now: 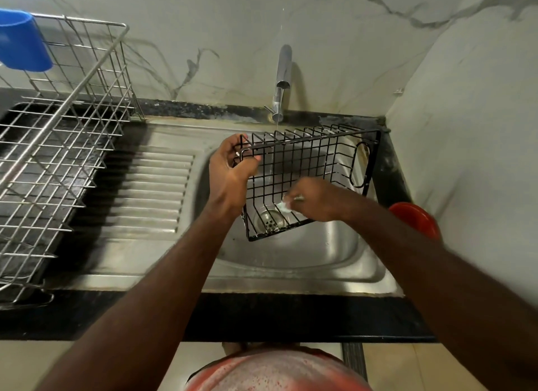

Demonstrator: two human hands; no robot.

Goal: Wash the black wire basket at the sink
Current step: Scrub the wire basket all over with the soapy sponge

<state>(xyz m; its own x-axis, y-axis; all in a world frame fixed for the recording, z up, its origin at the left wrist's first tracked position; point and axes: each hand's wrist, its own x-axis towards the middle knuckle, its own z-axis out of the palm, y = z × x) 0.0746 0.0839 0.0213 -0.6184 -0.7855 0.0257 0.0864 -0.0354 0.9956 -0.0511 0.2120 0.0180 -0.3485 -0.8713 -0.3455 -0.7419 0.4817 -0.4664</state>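
Head view: the black wire basket (314, 140) is tipped on its side above the basin of the steel sink (320, 262), its open side towards the person and its lower corner hanging over the drain (269, 220). It sits at the back right of the basin, under the spout of the tap (283, 76), and a thin stream of water (277, 122) falls onto its upper wires.

The left hand (230, 172) grips the basket's left end, fingers (233, 143) curled over the top rim wire and thumb hooked round from the front. The right hand (316, 201) is against the basket's lower front wires near the middle, fingers bent tight and pinching a small white wad (283, 205). The wad is blurred by motion, so what it is cannot be told, but it touches the wires. The two hands are near each other but apart, with the basket's left half between them.

Left of the basin lies the ribbed drainboard (157, 192), and beyond it a silver wire dish rack (67, 146) with a blue cup (23, 44) at its far corner. A red bowl (416, 217) stands on the black bench (262, 315) at the sink's right edge, partly hidden by the right forearm.
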